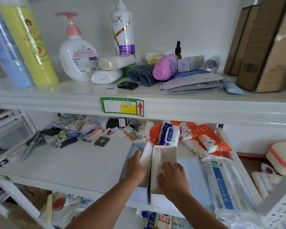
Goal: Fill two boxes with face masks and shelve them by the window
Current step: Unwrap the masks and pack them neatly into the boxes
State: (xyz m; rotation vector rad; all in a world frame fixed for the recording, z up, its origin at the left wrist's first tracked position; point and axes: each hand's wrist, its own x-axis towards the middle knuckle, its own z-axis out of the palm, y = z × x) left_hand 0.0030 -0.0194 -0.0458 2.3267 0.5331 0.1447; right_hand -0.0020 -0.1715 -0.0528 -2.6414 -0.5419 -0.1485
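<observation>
Two open white boxes stand side by side on the middle shelf [73,164]. The left box [139,194] shows pale blue masks at its far end. My left hand [135,167] reaches into it, fingers on the dividing wall. The right box [163,156] has a white inner wall and my right hand [172,177] is inside it, fingers curled down; what it touches is hidden. A stack of light blue face masks [191,176] lies just right of the right box. A sealed mask pack [228,187] with blue print lies further right.
Orange and white wipe packs [205,139] crowd the back right of the shelf. Small items, combs and cases [82,133] litter the back left. The upper shelf [56,95] holds bottles [78,57], tubes and cardboard boxes [262,47]. More goods sit on the shelf below.
</observation>
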